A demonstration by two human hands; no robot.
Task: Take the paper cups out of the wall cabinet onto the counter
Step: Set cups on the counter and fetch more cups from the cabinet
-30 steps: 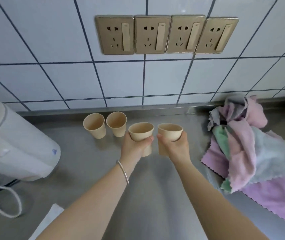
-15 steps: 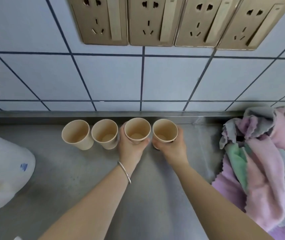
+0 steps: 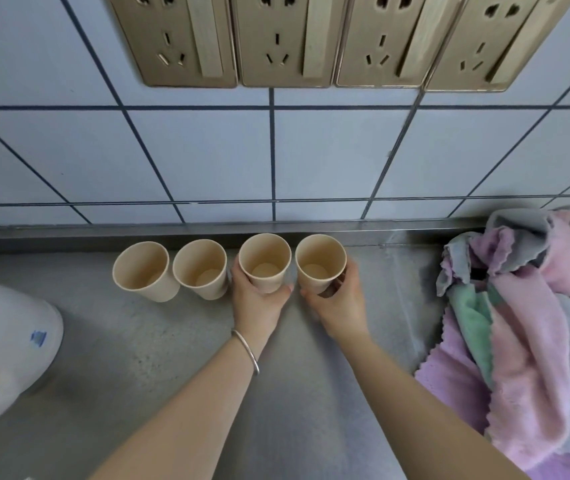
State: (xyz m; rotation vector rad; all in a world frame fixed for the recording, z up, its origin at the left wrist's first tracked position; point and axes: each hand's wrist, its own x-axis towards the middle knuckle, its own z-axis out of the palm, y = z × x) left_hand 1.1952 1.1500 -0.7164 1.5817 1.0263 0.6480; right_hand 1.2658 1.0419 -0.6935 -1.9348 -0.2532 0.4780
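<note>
Several beige paper cups stand upright in a row on the grey counter (image 3: 158, 344), close to the tiled wall. The two on the left, one cup (image 3: 143, 270) and its neighbour (image 3: 201, 268), stand free. My left hand (image 3: 259, 299) grips the third cup (image 3: 265, 261) around its lower part. My right hand (image 3: 337, 299) grips the fourth cup (image 3: 320, 261), fingers wrapped around its right side. Both held cups sit at counter level. The wall cabinet is out of view.
A white appliance (image 3: 2, 348) fills the counter's left edge. A heap of pink, purple, green and grey cloths (image 3: 526, 323) lies at the right. A row of gold wall sockets (image 3: 311, 39) hangs above the cups.
Both hands carried their cups forward and down to the counter, in line with the two standing cups. The view came closer to the wall.
</note>
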